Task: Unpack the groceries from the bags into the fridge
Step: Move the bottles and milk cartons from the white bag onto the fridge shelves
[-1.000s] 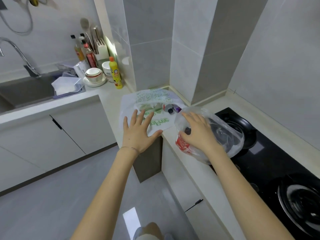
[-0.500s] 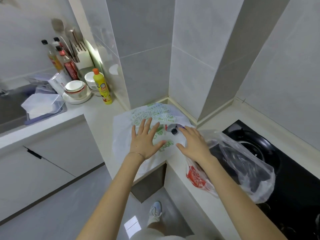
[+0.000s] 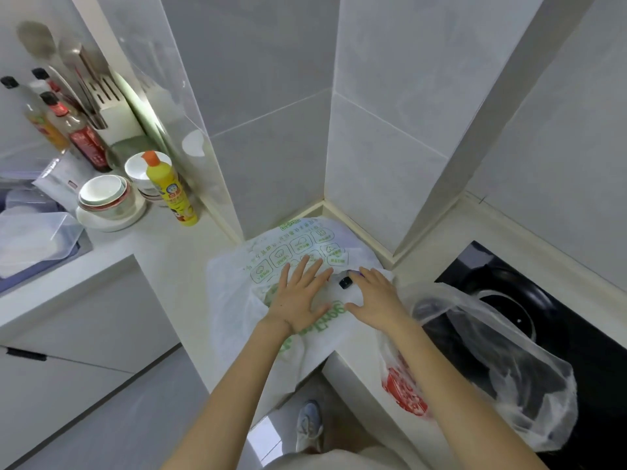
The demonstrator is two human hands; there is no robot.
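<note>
A white plastic bag with green print (image 3: 291,252) lies flat in the counter's inner corner, its front hanging over the edge. My left hand (image 3: 298,296) rests flat on it, fingers spread. My right hand (image 3: 375,300) lies on the bag's right side, fingers apart, beside a small black cap (image 3: 345,283) that pokes out of the bag. A clear plastic bag with red print (image 3: 492,361) lies to the right, partly over the black stove, with no hand on it.
A black gas stove (image 3: 543,300) fills the right counter. A yellow bottle (image 3: 169,188), stacked bowls (image 3: 103,195), sauce bottles (image 3: 81,134), a knife block (image 3: 108,106) and a clear container (image 3: 30,239) stand at the left. Tiled walls close the corner.
My right hand left the clear bag and moved left onto the white bag. The view came closer and tilted down toward the corner. My left hand stayed flat on the white bag.
</note>
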